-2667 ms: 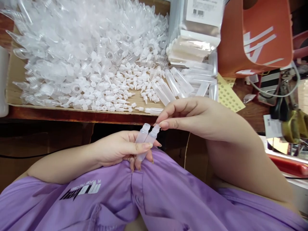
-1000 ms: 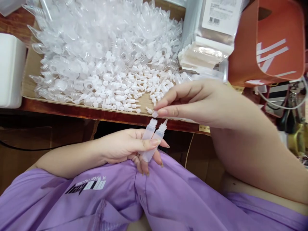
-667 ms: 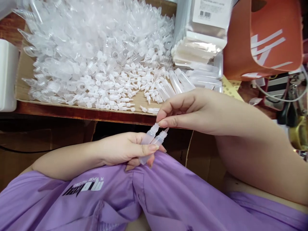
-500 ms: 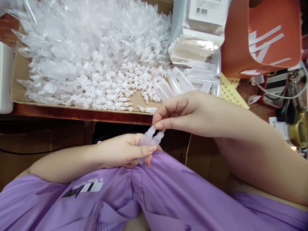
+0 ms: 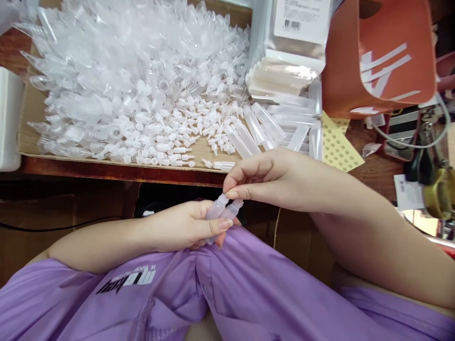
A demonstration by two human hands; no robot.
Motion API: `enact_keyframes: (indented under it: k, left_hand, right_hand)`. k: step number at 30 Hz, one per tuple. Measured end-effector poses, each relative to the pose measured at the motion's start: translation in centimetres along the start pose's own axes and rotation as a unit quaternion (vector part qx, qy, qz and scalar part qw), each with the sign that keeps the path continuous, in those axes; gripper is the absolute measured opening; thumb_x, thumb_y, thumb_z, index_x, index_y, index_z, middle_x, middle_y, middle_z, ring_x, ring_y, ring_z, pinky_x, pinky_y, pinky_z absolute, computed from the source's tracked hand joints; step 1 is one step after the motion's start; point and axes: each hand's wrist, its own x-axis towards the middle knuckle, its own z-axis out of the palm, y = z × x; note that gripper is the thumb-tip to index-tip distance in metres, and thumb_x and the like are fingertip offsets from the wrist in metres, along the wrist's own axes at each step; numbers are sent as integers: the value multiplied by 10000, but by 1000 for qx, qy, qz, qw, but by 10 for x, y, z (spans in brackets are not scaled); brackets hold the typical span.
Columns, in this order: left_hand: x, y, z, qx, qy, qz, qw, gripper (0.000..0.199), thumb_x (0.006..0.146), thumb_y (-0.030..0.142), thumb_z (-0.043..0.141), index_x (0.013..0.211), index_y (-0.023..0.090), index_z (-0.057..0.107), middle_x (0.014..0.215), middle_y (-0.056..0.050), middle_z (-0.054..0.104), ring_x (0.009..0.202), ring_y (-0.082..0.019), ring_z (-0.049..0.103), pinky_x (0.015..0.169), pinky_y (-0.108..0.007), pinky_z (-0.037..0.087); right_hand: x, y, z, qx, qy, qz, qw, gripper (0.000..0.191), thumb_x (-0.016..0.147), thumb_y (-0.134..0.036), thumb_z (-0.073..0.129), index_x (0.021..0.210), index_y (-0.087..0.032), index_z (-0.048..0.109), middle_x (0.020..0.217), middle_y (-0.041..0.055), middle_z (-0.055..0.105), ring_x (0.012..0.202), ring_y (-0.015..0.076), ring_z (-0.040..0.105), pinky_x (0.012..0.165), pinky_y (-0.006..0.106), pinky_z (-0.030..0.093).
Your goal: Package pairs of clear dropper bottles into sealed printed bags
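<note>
Two small translucent plastic bottles [image 5: 217, 208] with ribbed necks lie side by side in my left hand [image 5: 188, 225], tilted up to the right, with its thumb pressed across them. My right hand [image 5: 261, 182] pinches thumb and forefinger at the mouth of the left-side bottle. Whatever small piece may be between those fingertips is hidden. Just beyond the hands, small white nozzle tips [image 5: 170, 142] and clear tubes [image 5: 245, 139] lie in a shallow cardboard tray [image 5: 26, 135].
A large heap of clear pointed caps [image 5: 117, 61] fills most of the tray. Behind the tubes stands a stack of clear plastic bags [image 5: 298, 42]. To the right are an orange bin [image 5: 344, 61], a yellow dotted sheet [image 5: 339, 147] and a white cable [image 5: 415, 144].
My right fingertips have come down slightly onto the left-side bottle's mouth. The thin tip seen beneath them earlier no longer shows. The view has shifted slightly.
</note>
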Motion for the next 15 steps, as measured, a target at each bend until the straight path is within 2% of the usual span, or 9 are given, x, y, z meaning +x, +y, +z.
enact_keyframes:
  k: [3,5,7,8,9,11,15]
  left_hand:
    - [-4,9,-1,-38,-26,67,997,277,902,428,623,974,160,636,723,21,574,444,-25,345,424,-190,257]
    - [-6,11,-3,-92,-44,104,989,292,893,417,641,1042,165,648,751,6,621,448,-32,450,432,-171,354]
    - [-6,11,-7,-157,-55,114,979,304,868,412,674,1044,164,657,785,-17,676,479,-67,580,452,-172,456]
    - [-6,10,-10,-187,-55,112,974,303,857,408,688,1032,162,661,799,-28,698,502,-91,630,463,-180,496]
    - [-6,9,-12,-212,-52,109,970,298,850,401,697,1025,161,665,813,-39,717,527,-112,668,479,-190,528]
    - [-6,8,-16,-242,-46,107,963,295,843,389,708,1022,158,669,838,-58,745,576,-143,714,513,-205,567]
    - [-7,7,-20,-265,-57,93,958,299,829,378,726,1020,153,675,856,-73,762,646,-175,747,559,-220,593]
  right_hand:
    - [2,-13,-10,31,10,-28,999,133,816,-328,626,837,-220,701,781,-18,739,694,129,665,643,256,514]
    - [8,-20,-20,-23,109,-51,992,158,834,-349,625,870,-220,709,828,-1,742,758,149,669,708,284,514]
    - [19,-23,-32,-142,256,-54,955,165,844,-333,622,914,-215,713,891,31,741,855,182,665,799,327,491]
    - [27,-23,-38,-210,315,-42,925,168,851,-312,609,942,-214,712,940,52,738,912,208,660,833,355,477]
    - [35,-23,-43,-277,347,-25,895,180,860,-288,588,970,-213,709,993,74,732,965,240,652,851,385,465]
    - [52,-22,-51,-390,333,-4,859,231,878,-241,527,1030,-217,699,1101,107,704,1029,304,633,834,436,457]
    - [79,-23,-54,-494,241,-26,835,309,884,-155,445,1087,-219,669,1185,148,650,1059,361,602,747,459,462]
